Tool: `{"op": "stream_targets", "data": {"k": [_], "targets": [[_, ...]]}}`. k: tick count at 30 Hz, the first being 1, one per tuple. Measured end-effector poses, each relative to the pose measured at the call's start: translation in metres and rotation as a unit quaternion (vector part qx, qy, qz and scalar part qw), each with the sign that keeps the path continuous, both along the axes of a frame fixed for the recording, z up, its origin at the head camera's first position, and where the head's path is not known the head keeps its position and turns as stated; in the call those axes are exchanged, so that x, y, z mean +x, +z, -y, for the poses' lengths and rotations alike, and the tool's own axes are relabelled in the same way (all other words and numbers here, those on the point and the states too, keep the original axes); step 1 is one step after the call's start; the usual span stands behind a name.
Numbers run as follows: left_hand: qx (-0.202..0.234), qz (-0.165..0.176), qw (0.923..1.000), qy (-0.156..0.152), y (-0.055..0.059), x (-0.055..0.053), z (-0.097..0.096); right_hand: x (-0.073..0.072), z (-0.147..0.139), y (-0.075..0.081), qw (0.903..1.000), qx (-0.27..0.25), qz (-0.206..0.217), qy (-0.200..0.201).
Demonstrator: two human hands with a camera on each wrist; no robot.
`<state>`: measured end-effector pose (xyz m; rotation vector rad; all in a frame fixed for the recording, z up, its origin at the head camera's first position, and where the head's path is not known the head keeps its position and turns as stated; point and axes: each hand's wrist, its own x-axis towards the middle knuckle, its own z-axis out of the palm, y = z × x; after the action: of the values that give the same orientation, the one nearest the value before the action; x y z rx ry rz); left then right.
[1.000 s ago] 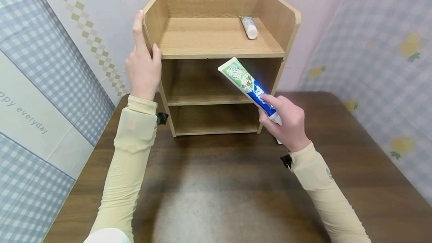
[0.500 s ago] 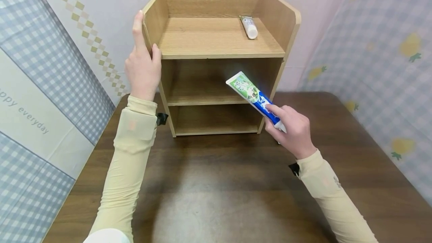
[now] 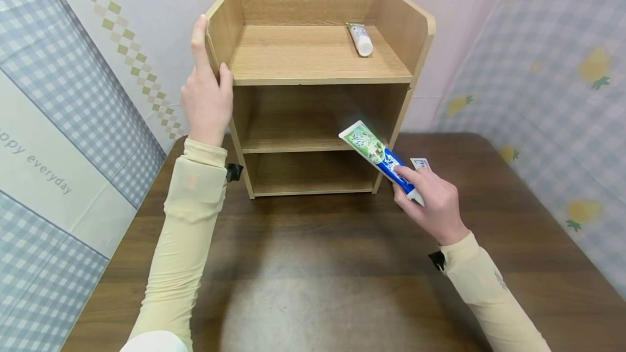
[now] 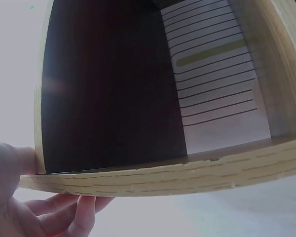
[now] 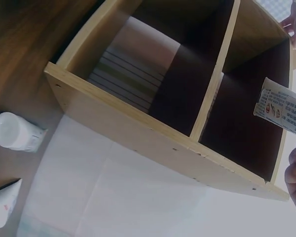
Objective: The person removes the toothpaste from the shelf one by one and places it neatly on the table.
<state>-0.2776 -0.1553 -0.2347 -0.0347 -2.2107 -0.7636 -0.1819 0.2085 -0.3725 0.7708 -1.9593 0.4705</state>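
Note:
In the head view my left hand [image 3: 207, 94] grips the upper left side panel of a light wooden shelf unit [image 3: 320, 80]. Its fingers lie along the panel's outside and its thumb is at the front edge; the left wrist view also shows fingers [image 4: 84, 217] around that edge. My right hand [image 3: 430, 202] pinches a green and blue toothpaste tube [image 3: 374, 154] by its capped end. The tube's flat end points up and left, in front of the lower shelves. Its printed back [image 5: 281, 106] faces the right wrist camera.
A small white tube [image 3: 361, 41] lies on the unit's top shelf. Behind my right hand, another tube's flat end [image 3: 419, 163] shows on the dark wooden table [image 3: 293, 265]. Two white-capped tubes, one whiter [image 5: 17, 132], appear beside the unit in the right wrist view.
My right hand has moved down and to the right with the toothpaste tube, away from the shelves. A tube's end behind it has come into view. The left hand stays on the panel.

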Motion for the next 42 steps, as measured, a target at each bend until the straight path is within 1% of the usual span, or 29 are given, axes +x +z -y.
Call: {"op": "stream_targets", "data": {"k": [7, 14, 20, 26, 35, 42], "targets": [[-0.003, -0.002, 1.0, 0.004, 0.0, 0.0, -0.001, 0.011, -0.006, -0.013, 0.9998, 0.0, 0.018, -0.001], [-0.001, -0.009, 1.0, 0.003, -0.002, -0.002, -0.002, 0.018, -0.012, -0.028, 0.9992, -0.017, 0.033, -0.014], [0.004, -0.014, 0.9999, -0.002, -0.002, -0.004, -0.001, 0.023, -0.019, -0.036, 0.9987, -0.03, 0.038, -0.018], [0.009, -0.016, 0.9998, -0.001, -0.002, -0.004, 0.0, 0.025, -0.025, -0.041, 0.9984, -0.044, 0.032, -0.013], [0.01, -0.018, 0.9998, 0.004, -0.002, -0.002, 0.001, 0.027, -0.039, -0.048, 0.9985, -0.046, 0.02, -0.022], [0.009, -0.015, 0.9998, 0.002, -0.002, -0.003, 0.0, 0.028, -0.05, -0.056, 0.9976, -0.043, 0.034, -0.042]]}}
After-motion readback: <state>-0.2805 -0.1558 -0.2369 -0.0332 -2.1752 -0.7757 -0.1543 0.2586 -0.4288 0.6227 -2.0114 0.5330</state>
